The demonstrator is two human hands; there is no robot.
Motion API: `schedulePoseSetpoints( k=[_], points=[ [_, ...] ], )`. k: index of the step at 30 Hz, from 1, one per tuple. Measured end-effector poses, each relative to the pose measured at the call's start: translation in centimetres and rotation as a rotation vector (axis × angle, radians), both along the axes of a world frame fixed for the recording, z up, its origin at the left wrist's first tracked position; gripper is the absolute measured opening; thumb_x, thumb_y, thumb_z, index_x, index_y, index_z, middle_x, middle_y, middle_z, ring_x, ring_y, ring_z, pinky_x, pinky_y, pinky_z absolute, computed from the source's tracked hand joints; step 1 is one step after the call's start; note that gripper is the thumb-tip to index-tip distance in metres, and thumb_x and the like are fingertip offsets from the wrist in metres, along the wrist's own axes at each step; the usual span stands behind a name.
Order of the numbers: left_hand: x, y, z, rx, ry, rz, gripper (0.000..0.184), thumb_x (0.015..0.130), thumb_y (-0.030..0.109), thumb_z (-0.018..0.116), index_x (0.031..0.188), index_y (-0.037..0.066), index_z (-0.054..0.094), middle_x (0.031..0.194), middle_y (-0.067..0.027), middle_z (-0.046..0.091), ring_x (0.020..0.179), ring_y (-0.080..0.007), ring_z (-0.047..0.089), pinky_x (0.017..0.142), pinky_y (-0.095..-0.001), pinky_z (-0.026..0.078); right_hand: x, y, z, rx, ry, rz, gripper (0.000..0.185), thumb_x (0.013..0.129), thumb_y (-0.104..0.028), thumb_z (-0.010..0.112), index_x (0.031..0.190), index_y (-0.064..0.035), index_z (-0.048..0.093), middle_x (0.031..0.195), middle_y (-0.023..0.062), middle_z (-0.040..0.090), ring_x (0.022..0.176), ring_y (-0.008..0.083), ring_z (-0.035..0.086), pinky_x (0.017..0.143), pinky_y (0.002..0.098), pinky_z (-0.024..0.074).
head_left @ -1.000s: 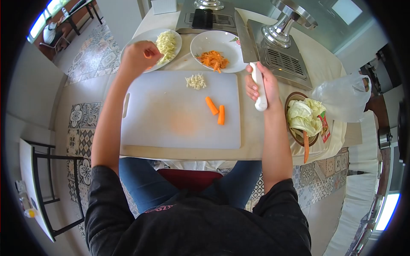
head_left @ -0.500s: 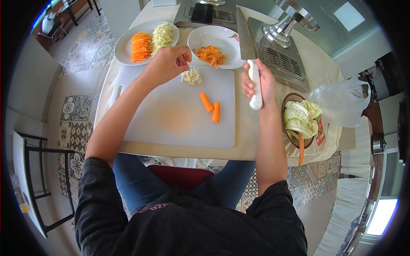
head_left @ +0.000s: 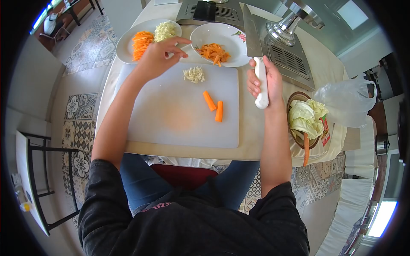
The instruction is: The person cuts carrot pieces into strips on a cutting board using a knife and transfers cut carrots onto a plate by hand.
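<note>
My right hand (head_left: 273,83) is closed round the white handle of a kitchen knife (head_left: 253,36), its broad blade pointing up and away from me. My left hand (head_left: 160,57) hovers over the far left of the white cutting board (head_left: 171,128), fingers apart with nothing visible in them. Just right of it, a small heap of pale chopped pieces (head_left: 194,74) lies on the board. Two carrot pieces (head_left: 219,112) rest nearer the board's right side. Beyond my left hand is a white plate (head_left: 124,48) with shredded carrot (head_left: 142,45) and shredded cabbage (head_left: 165,30).
A flowered plate (head_left: 222,32) with carrot scraps (head_left: 214,53) stands behind the board. At the right are a brown-rimmed bowl (head_left: 294,97) holding cabbage leaves (head_left: 305,117), a carrot strip (head_left: 306,149) and a clear plastic bag (head_left: 346,102). Metal appliances (head_left: 286,64) stand at the back.
My left hand's fingers have gone from curled together to spread, and the hand has shifted slightly left, away from the pale heap. My right hand still holds the knife upright.
</note>
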State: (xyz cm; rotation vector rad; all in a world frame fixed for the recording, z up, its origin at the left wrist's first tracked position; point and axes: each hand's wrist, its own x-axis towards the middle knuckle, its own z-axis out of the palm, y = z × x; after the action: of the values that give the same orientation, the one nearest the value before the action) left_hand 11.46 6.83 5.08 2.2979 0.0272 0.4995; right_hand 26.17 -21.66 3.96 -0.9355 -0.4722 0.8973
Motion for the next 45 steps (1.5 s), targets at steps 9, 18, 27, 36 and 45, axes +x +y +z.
schedulePoseSetpoints(
  k=[9,18,27,36,45],
  points=[
    [2.8,-2.4,0.0,0.042,0.119,0.03,0.034,0.083,0.005,0.063,0.116,0.013,0.068,0.093,0.0016,0.074,0.097,-0.0143,0.066,0.084,-0.031,0.051,0.1,0.3,-0.1,-0.014,-0.02,0.023,0.041,0.101,-0.048,0.043,0.096,-0.0088,0.052,0.053,0.0015,0.045,0.038,0.0118,0.045,0.037,0.025,0.0401],
    [8.4,-0.7,0.9,0.142,0.024,-0.042,0.036,0.081,0.008,0.071,0.116,0.013,0.067,0.095,-0.0033,0.072,0.096,-0.0204,0.064,0.088,-0.0351,0.052,0.4,0.0,-0.2,-0.012,-0.028,0.024,0.041,0.101,-0.049,0.042,0.096,-0.0094,0.052,0.054,0.0018,0.046,0.039,0.0117,0.045,0.037,0.0252,0.0407],
    [-0.3,-4.5,0.1,0.273,0.142,-0.445,0.025,0.078,0.01,0.076,0.103,0.008,0.074,0.104,-0.0081,0.068,0.102,-0.0255,0.061,0.093,-0.0374,0.049,-0.3,0.3,0.1,-0.044,-0.037,-0.013,0.043,0.103,-0.048,0.038,0.097,-0.0073,0.051,0.053,0.0001,0.043,0.036,0.0098,0.041,0.035,0.0238,0.0392],
    [-0.6,-5.9,-1.7,0.203,0.148,-0.561,0.013,0.074,0.006,0.076,0.086,0.007,0.071,0.093,-0.006,0.065,0.095,-0.0269,0.059,0.086,-0.0394,0.048,0.0,0.3,-0.4,-0.04,-0.017,0.017,0.038,0.099,-0.046,0.047,0.094,-0.009,0.053,0.053,0.0026,0.047,0.038,0.0118,0.046,0.036,0.0251,0.0413],
    [-4.6,-2.1,0.1,0.259,0.369,-0.452,0.019,0.068,0.007,0.081,0.085,0.01,0.073,0.085,-0.0019,0.067,0.09,-0.0234,0.06,0.081,-0.0373,0.048,-1.2,0.8,-0.3,-0.188,-0.115,-0.04,0.038,0.098,-0.047,0.05,0.095,-0.0094,0.051,0.054,0.001,0.047,0.038,0.0102,0.044,0.037,0.0257,0.0392]
  ],
)
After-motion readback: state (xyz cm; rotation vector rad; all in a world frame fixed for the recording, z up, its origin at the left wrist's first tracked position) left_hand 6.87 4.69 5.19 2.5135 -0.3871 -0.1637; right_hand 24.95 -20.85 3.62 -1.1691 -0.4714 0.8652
